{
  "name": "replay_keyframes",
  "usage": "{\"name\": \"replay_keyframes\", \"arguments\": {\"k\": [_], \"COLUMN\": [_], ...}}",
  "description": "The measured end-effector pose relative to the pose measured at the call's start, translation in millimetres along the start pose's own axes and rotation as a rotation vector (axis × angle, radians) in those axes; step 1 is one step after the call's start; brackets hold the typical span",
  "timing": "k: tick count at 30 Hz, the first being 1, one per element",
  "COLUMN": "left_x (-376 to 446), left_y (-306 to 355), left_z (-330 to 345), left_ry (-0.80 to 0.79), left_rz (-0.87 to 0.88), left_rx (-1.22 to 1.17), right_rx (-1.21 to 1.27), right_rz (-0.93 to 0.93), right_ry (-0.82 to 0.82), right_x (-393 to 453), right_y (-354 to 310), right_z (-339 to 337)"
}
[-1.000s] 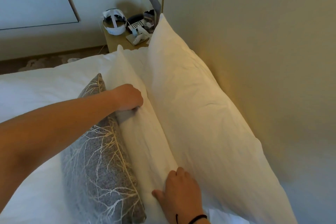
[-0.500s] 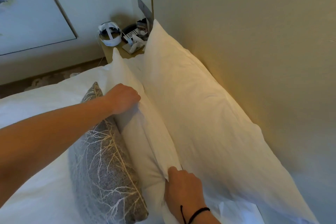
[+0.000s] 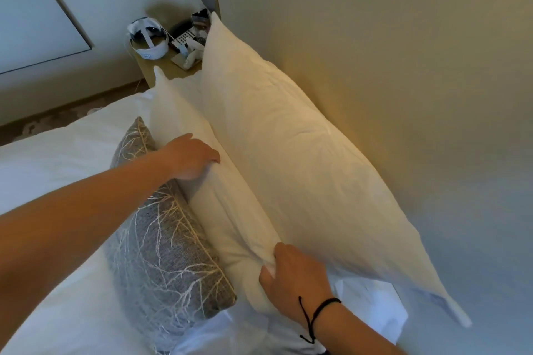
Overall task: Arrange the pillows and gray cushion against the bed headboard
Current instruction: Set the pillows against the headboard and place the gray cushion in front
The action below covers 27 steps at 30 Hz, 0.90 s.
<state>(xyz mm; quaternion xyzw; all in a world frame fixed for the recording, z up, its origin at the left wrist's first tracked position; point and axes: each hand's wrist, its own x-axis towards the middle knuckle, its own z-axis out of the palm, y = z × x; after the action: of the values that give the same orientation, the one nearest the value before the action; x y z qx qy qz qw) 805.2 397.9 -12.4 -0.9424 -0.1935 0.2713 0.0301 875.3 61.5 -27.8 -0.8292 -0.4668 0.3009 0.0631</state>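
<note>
A large white pillow (image 3: 288,158) leans upright against the beige headboard (image 3: 389,66). In front of it stands a second white pillow (image 3: 230,219). My left hand (image 3: 190,157) rests on that pillow's top edge, fingers curled over it. My right hand (image 3: 291,277), with a black cord at the wrist, pinches the pillow's near corner. A gray cushion (image 3: 170,251) with a pale branch pattern leans against the front of the second pillow, under my left forearm.
White bedding (image 3: 57,158) covers the bed to the left. A wooden nightstand (image 3: 161,66) past the pillows holds a white headset (image 3: 148,39), a phone and small items. A wall panel and carpet lie beyond.
My left hand's fingers have loosened from a fist and spread along the front pillow's top. My right hand has gathered the pillow's near corner. The view has shifted slightly.
</note>
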Motion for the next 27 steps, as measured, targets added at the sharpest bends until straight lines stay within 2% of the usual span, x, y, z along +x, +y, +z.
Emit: {"name": "replay_keyframes", "arguments": {"k": [2,4,9,12,14,16,18,20,23,27], "left_x": [-2.3,-2.7,-4.6,-4.8,-2.7,-1.6,-1.7,-4.3,-9.9,-21.1], "left_y": [15.3,35.6,79.7,89.9,91.0,90.5,93.4,101.4,109.8,107.4], "left_z": [-1.0,-2.5,-0.4,-10.2,-18.0,-23.4,-23.0,-16.6,-0.7,12.7], "left_ry": [-0.092,-0.112,-0.115,-0.014,0.112,0.31,0.467,0.487,0.431,0.456], "left_rz": [0.087,0.134,0.243,0.308,0.325,0.307,0.271,0.217,0.08,-0.208], "left_rx": [-0.152,-0.238,-0.026,-0.028,-0.045,-0.009,0.058,0.109,0.165,0.047], "right_rx": [0.113,0.346,0.776,1.183,1.342,1.341,1.207,1.017,0.76,0.459], "right_rz": [0.024,0.097,0.372,0.569,0.596,0.576,0.543,0.504,0.482,0.431], "right_ry": [-0.057,-0.107,-0.109,-0.19,-0.174,-0.057,0.076,0.147,0.122,0.066], "right_x": [-15.0,-28.0,-44.0,-47.1,-51.3,-52.4,-51.5,-49.8,-43.8,-44.3], "right_y": [18.8,36.3,57.4,67.7,74.5,82.1,89.2,92.7,90.1,78.8], "right_z": [3.5,4.6,13.6,16.6,12.4,8.3,7.4,7.4,11.6,15.5]}}
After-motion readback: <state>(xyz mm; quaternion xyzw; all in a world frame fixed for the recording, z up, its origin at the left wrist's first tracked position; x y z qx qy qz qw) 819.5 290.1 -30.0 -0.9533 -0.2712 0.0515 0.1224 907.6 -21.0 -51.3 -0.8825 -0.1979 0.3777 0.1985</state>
